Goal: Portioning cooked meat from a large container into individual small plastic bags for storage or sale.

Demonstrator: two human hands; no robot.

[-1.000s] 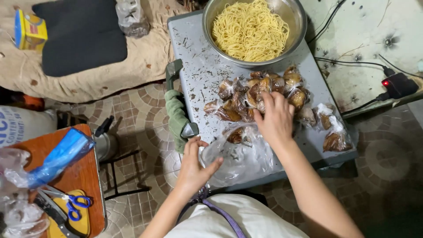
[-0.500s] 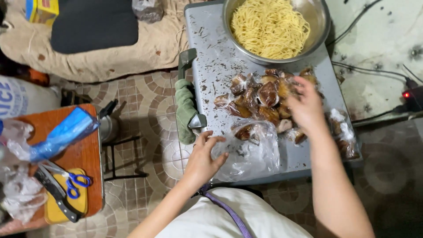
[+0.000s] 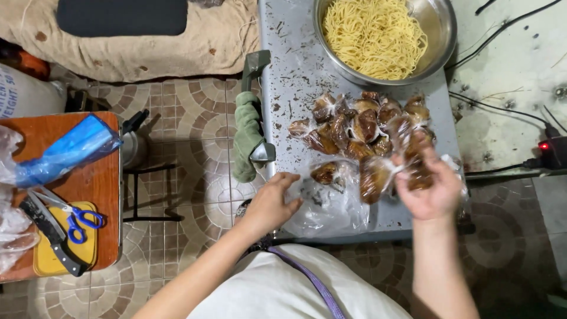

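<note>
Clear plastic is what both hands work with in the head view, the only view there is. The right hand [image 3: 428, 189] is lifted over the near right part of the grey metal table [image 3: 283, 88], its fingers clamped on a few small clear packets of brown food [image 3: 413, 156]; one of these packets hangs to the left of the hand. Half a second ago this hand was reaching into the heap of packets [image 3: 354, 127] further up the table, and it has since drawn back towards the body with packets in its grip. The left hand [image 3: 271, 204] has barely shifted: it rests at the near edge of the table, fingers spread apart and pressing on the edge of a large clear plastic bag [image 3: 331, 201], which lies flat and crumpled with one brown packet [image 3: 325, 172] inside. The heap sits in the middle of the table, just below a steel bowl of yellow noodles [image 3: 384, 35].

A green cloth [image 3: 248, 136] hangs over the table's handle on the left side. On the tiled floor further left stands a small wooden table [image 3: 88, 183] carrying a blue plastic roll [image 3: 65, 150], blue-handled scissors [image 3: 74, 215] and a black-handled knife [image 3: 50, 236] on a yellow board [image 3: 65, 260]. A white sack with dark print [image 3: 26, 88] leans at the left edge; a black power strip with a red light [image 3: 546, 150] lies at the right
</note>
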